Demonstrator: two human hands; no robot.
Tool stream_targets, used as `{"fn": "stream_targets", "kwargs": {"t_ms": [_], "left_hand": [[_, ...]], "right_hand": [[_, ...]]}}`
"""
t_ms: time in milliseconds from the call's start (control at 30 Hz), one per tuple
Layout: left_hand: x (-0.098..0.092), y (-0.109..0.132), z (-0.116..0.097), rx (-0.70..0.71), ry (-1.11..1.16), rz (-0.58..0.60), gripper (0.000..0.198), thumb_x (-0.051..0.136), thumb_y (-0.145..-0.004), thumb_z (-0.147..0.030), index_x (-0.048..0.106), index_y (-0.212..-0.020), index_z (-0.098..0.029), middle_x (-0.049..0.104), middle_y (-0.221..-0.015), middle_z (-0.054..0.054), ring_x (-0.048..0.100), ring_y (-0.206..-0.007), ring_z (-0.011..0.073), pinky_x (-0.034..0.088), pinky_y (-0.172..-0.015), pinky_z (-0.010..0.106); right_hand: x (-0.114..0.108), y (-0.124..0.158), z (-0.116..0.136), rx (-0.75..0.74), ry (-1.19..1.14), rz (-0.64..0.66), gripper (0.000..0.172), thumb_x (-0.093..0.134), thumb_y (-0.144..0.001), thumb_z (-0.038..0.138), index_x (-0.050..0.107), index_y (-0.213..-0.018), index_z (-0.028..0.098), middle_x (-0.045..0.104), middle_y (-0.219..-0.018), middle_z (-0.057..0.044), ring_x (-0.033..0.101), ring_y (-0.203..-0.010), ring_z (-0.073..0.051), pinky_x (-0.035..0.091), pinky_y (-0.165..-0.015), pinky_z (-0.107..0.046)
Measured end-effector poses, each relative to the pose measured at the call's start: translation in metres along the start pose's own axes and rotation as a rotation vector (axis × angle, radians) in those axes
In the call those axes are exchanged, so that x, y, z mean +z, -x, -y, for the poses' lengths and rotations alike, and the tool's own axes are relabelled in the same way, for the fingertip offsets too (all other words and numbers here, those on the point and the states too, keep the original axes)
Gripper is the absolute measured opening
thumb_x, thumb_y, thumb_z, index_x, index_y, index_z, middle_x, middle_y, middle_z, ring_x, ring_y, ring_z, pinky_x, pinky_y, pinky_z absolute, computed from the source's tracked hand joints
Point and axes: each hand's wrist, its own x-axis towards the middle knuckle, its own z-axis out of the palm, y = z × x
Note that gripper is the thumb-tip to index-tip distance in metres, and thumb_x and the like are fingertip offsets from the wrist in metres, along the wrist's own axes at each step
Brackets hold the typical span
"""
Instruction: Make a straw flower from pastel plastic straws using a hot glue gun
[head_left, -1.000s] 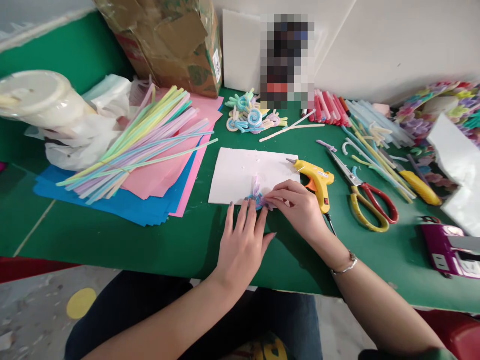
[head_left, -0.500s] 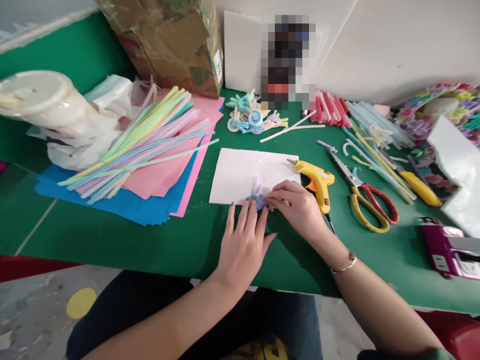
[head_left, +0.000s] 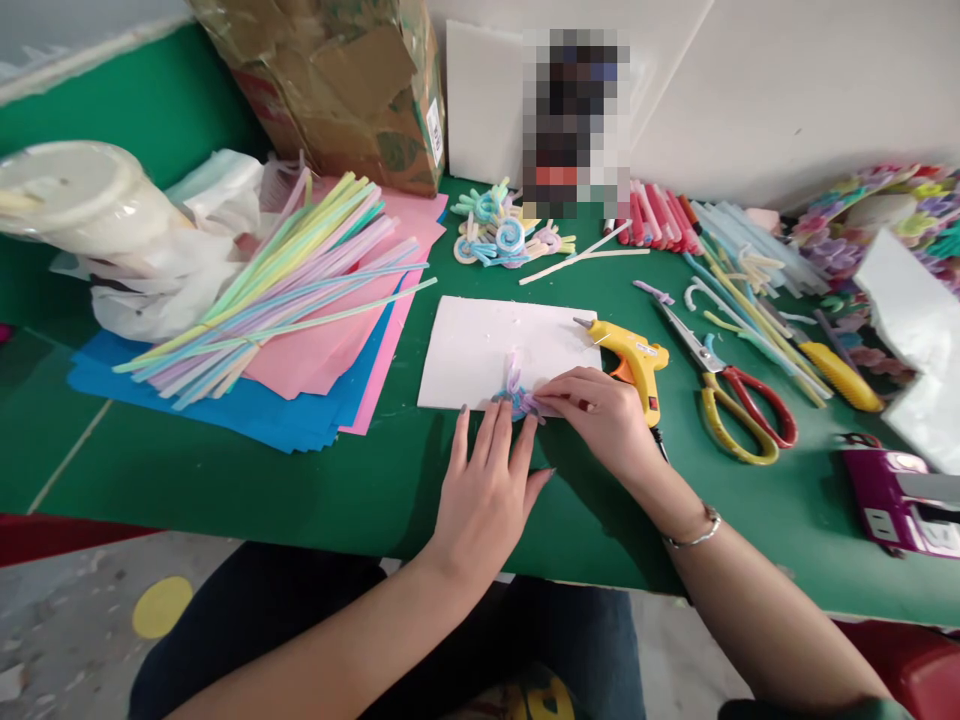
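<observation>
A small figure of blue and purple pipe cleaners (head_left: 514,378) lies at the front edge of a white board (head_left: 469,345). My left hand (head_left: 486,482) lies palm down on the table with fingers stretched, its fingertips pressing the lower part of the figure. My right hand (head_left: 596,408) is closed in a pinch at the figure's right side, on what looks like a purple pipe cleaner piece; the fingers partly hide it. A yellow hot glue gun (head_left: 634,360) lies just beyond my right hand, its nozzle over the board.
Scissors (head_left: 709,365) with red and yellow handles lie to the right, near a yellow-handled cutter (head_left: 844,375) and a purple power strip (head_left: 892,495). Left are bundled pipe cleaners (head_left: 300,290) on coloured sheets (head_left: 202,395). Coiled pipe cleaner shapes (head_left: 510,238) and red markers (head_left: 664,218) sit behind.
My right hand has drawn back slightly to the right of the figure, showing a little more of its purple part. My left hand stays in place.
</observation>
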Motion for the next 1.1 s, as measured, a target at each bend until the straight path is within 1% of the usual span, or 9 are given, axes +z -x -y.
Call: {"fn": "stream_targets", "kwargs": {"t_ms": [233, 400, 600, 800, 1000, 1100], "left_hand": [[-0.0018, 0.0003, -0.0013, -0.004, -0.001, 0.004, 0.046, 0.041, -0.094, -0.036, 0.049, -0.132, -0.011, 0.051, -0.135, 0.02, 0.047, -0.127, 0.0324, 0.035, -0.105, 0.054], [-0.0007, 0.0008, -0.0017, -0.011, 0.003, 0.008, 0.047, 0.039, -0.095, -0.037, 0.051, -0.13, -0.008, 0.05, -0.135, 0.02, 0.046, -0.127, 0.0322, 0.035, -0.106, 0.054], [0.0017, -0.0002, -0.0026, -0.003, -0.011, -0.017, 0.046, 0.038, -0.095, -0.036, 0.055, -0.126, -0.006, 0.053, -0.132, 0.021, 0.048, -0.126, 0.0328, 0.036, -0.105, 0.054], [0.002, -0.0008, -0.0026, -0.003, -0.012, -0.016, 0.046, 0.039, -0.094, -0.037, 0.055, -0.125, -0.006, 0.053, -0.132, 0.022, 0.048, -0.125, 0.033, 0.036, -0.105, 0.055], [-0.0005, 0.0001, -0.0007, 0.003, -0.004, -0.004, 0.047, 0.039, -0.095, -0.036, 0.051, -0.13, -0.008, 0.052, -0.133, 0.02, 0.048, -0.126, 0.0321, 0.035, -0.106, 0.055], [0.0003, 0.0009, 0.0003, 0.006, -0.002, -0.014, 0.049, 0.039, -0.095, -0.037, 0.05, -0.13, -0.005, 0.052, -0.133, 0.02, 0.048, -0.126, 0.0316, 0.034, -0.106, 0.054]], "right_hand": [[0.0017, -0.0003, -0.0005, -0.024, 0.041, -0.001, 0.019, 0.056, -0.083, 0.015, 0.073, -0.081, 0.023, 0.069, -0.084, -0.004, 0.064, -0.077, -0.017, 0.054, -0.068, -0.03], [0.0029, 0.0002, -0.0014, -0.05, 0.092, -0.01, 0.021, 0.054, -0.085, 0.017, 0.073, -0.08, 0.023, 0.066, -0.083, -0.004, 0.062, -0.073, -0.015, 0.053, -0.064, -0.028], [0.002, 0.0001, 0.0003, -0.099, 0.148, 0.0, 0.022, 0.053, -0.086, 0.016, 0.073, -0.081, 0.023, 0.065, -0.083, -0.004, 0.061, -0.073, -0.015, 0.052, -0.064, -0.028], [0.001, -0.0004, 0.0016, -0.093, 0.156, 0.01, 0.022, 0.053, -0.086, 0.015, 0.072, -0.08, 0.023, 0.065, -0.082, -0.003, 0.06, -0.072, -0.014, 0.051, -0.063, -0.027], [0.0011, -0.0002, 0.0013, -0.092, 0.147, 0.008, 0.02, 0.054, -0.085, 0.013, 0.072, -0.08, 0.021, 0.065, -0.082, -0.004, 0.059, -0.07, -0.014, 0.05, -0.062, -0.027], [0.0008, -0.0003, 0.0014, -0.093, 0.151, 0.013, 0.02, 0.055, -0.085, 0.014, 0.072, -0.08, 0.022, 0.065, -0.082, -0.004, 0.06, -0.07, -0.014, 0.05, -0.061, -0.026]]}}
